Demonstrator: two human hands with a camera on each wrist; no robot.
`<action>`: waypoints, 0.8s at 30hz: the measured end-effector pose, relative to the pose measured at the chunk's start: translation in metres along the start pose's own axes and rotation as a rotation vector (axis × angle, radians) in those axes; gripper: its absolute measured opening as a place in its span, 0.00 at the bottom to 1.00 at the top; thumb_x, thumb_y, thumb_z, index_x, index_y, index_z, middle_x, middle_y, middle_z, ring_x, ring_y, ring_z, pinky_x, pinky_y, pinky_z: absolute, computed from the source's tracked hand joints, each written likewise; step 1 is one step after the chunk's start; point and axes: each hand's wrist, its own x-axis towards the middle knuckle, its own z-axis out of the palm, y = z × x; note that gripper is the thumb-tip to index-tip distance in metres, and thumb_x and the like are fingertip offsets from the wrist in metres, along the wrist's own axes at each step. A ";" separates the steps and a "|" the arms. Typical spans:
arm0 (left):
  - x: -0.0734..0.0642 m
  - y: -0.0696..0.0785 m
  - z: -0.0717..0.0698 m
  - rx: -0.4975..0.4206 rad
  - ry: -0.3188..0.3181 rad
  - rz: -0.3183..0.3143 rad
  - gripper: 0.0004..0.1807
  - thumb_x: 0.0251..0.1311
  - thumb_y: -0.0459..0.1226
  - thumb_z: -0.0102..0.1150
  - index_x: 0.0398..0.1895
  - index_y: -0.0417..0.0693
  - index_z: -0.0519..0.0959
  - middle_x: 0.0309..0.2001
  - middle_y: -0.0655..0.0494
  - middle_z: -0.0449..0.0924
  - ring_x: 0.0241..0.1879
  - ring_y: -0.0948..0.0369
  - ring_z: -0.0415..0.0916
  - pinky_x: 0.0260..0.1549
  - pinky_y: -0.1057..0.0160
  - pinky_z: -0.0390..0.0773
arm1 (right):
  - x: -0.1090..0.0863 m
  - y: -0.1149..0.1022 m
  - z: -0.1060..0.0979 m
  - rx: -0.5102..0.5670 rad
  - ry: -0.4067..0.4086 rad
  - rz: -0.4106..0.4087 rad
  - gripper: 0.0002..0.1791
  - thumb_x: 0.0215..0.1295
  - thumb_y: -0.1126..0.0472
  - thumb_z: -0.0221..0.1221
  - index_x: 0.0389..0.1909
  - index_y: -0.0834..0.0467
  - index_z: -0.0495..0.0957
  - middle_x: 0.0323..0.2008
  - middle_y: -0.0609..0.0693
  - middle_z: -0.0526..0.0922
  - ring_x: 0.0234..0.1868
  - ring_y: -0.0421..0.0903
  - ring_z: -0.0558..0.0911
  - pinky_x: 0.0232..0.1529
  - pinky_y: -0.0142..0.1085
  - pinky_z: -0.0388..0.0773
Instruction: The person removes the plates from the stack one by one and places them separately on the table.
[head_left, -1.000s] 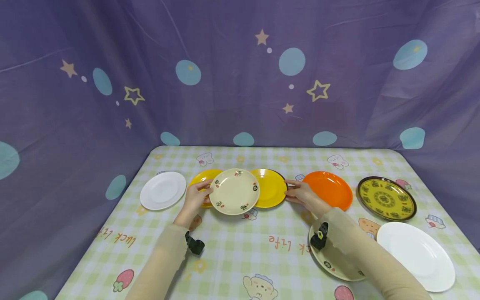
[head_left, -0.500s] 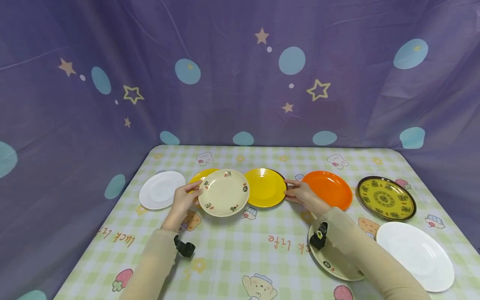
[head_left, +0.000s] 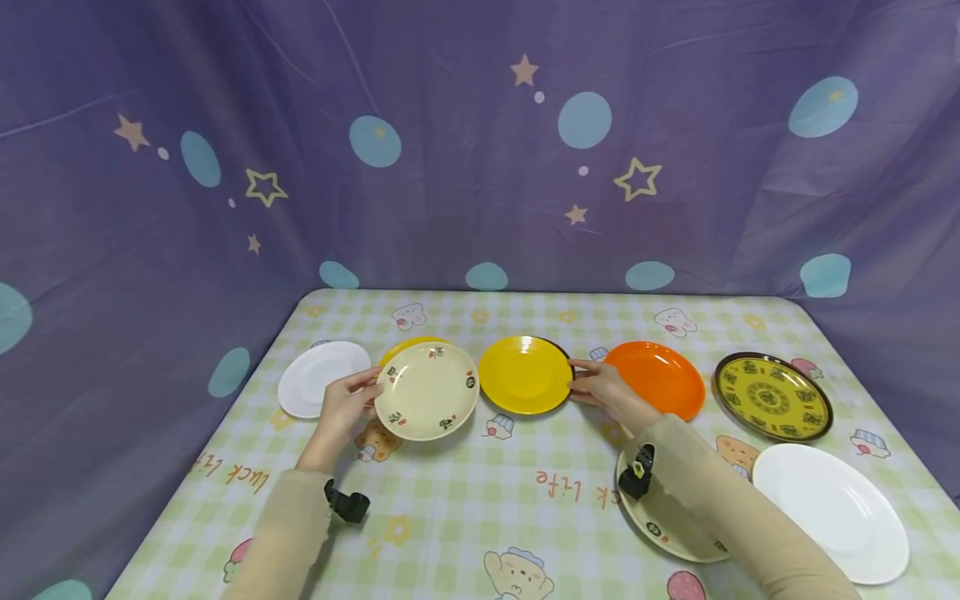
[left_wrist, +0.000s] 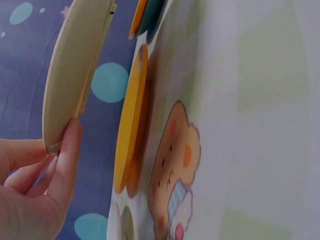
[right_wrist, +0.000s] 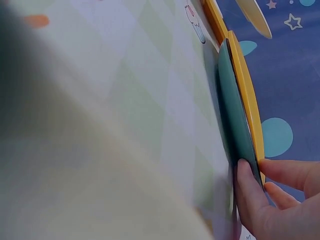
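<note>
My left hand [head_left: 347, 408] grips a cream plate [head_left: 427, 393] with small printed motifs by its left rim. The left wrist view shows that cream plate [left_wrist: 75, 75] raised and tilted above the table, thumb under its edge. Partly hidden behind it is a yellow plate [head_left: 405, 344] on the cloth. My right hand [head_left: 606, 390] pinches the right edge of another yellow plate [head_left: 525, 375], stacked on a plate with a dark rim. In the right wrist view the lower plate's green underside [right_wrist: 234, 102] shows, with the thumb against it and fingers at the yellow rim.
A small white plate [head_left: 322, 379] lies at left. To the right are an orange plate [head_left: 660, 379], a dark-rimmed patterned plate [head_left: 772, 396] and a large white oval plate [head_left: 832, 512]. A second cream plate [head_left: 667, 533] lies partly under the right forearm. A purple curtain [head_left: 465, 167] hangs behind.
My left hand has moved left and slightly nearer with the cream plate, off the held yellow plate, which now shows whole. The right hand has stayed in place.
</note>
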 end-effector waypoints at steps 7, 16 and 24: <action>-0.002 -0.003 -0.014 0.002 0.017 0.007 0.21 0.54 0.28 0.52 0.54 0.35 0.70 0.35 0.54 0.75 0.18 0.70 0.72 0.19 0.71 0.78 | 0.000 -0.001 0.000 -0.013 0.026 0.013 0.29 0.58 0.76 0.50 0.62 0.64 0.59 0.52 0.65 0.67 0.34 0.42 0.77 0.49 0.41 0.74; -0.008 -0.008 -0.033 0.003 0.022 0.013 0.22 0.55 0.28 0.52 0.55 0.33 0.68 0.30 0.64 0.76 0.19 0.70 0.73 0.18 0.72 0.77 | 0.000 -0.002 0.000 -0.017 0.027 0.014 0.29 0.58 0.75 0.50 0.62 0.63 0.59 0.48 0.63 0.69 0.32 0.41 0.77 0.47 0.40 0.75; -0.012 -0.015 -0.050 0.054 0.058 0.019 0.22 0.56 0.28 0.51 0.55 0.32 0.67 0.30 0.62 0.74 0.20 0.71 0.73 0.18 0.72 0.77 | -0.002 -0.002 0.001 -0.009 0.024 0.028 0.29 0.58 0.76 0.50 0.63 0.63 0.59 0.51 0.65 0.67 0.33 0.42 0.77 0.48 0.41 0.74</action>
